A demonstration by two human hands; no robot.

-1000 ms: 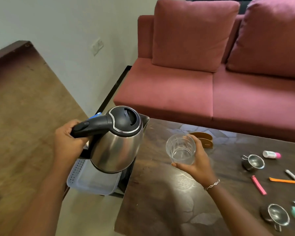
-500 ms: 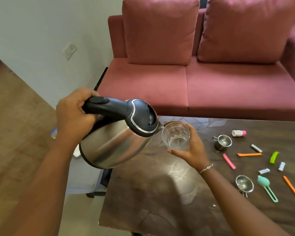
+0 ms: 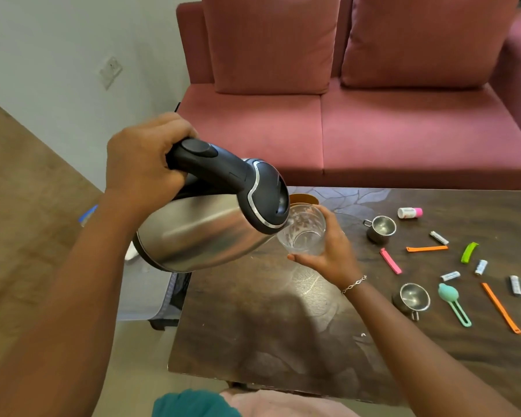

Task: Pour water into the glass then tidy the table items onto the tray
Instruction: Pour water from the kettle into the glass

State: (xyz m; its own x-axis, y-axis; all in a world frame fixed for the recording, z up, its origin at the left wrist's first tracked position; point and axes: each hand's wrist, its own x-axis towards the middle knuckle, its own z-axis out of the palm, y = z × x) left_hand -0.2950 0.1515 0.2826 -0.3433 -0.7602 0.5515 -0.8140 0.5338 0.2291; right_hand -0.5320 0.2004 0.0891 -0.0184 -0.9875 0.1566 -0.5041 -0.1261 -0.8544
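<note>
Two grips: both are busy. The left grip [image 3: 142, 164] is wrapped round the handle of the kettle [image 3: 199, 233], and the right grip [image 3: 328, 248] is curled round the glass [image 3: 303, 233].
Kettle: steel, tipped well over, with the spout at the glass rim.
Glass: held up over the far left of the tabletop [image 3: 268, 326]. It looks almost empty, and I cannot tell whether a stream is running.
Tray [image 3: 142, 290]: pale, just off the tabletop's left edge and mostly hidden under the kettle.
Loose items: two cups [image 3: 381, 228], clips [image 3: 427, 248], tubes [image 3: 450, 276] and a scoop [image 3: 448, 293], spread over the right of the tabletop, well apart from the tray.
Done: the kettle is up and meets the glass.
Left: most of the pour, by the look of it. After that, every item has to go onto the tray.
</note>
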